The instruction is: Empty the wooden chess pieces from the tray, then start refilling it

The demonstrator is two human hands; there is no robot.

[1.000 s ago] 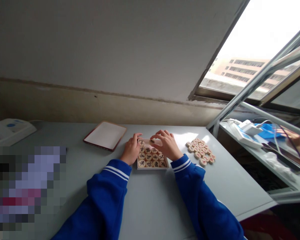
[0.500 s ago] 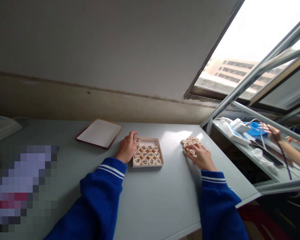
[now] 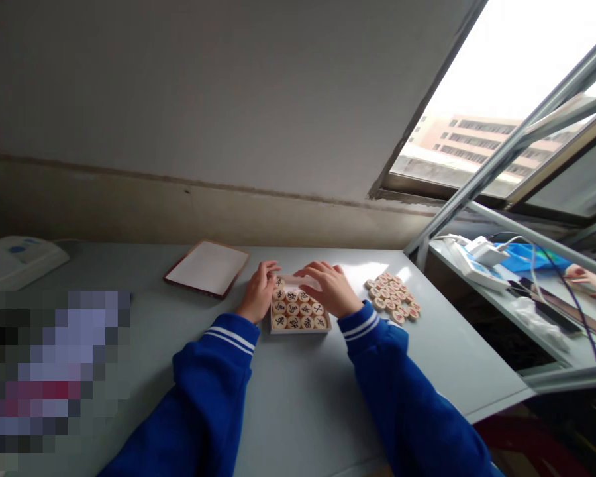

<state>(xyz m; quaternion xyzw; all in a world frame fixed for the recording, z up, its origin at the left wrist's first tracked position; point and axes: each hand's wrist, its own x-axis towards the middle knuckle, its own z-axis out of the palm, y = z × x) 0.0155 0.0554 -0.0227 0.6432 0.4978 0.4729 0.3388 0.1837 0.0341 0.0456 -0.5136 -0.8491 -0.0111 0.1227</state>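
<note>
The left hand (image 3: 259, 296) rests against the left edge of a shallow box (image 3: 300, 327), its fingers curled loosely over the far left corner and touching the rim; it grips nothing that can be seen. The right hand (image 3: 330, 289) lies over the far right part of the same box, fingers bent and spread a little, the tips down among the round game pieces (image 3: 298, 313) that fill the box in rows. Whether a piece is pinched under those fingertips cannot be told, since the hand covers that spot. Near the right hand, on its outer side, a loose heap of pieces (image 3: 392, 299) lies on the grey table (image 3: 298, 397), apart from the box. Beyond the left hand, a little way off, lies a flat lid (image 3: 206, 267) with a dark red rim. Far to the right, another person's hand (image 3: 583, 276) rests on a separate shelf.
</note>
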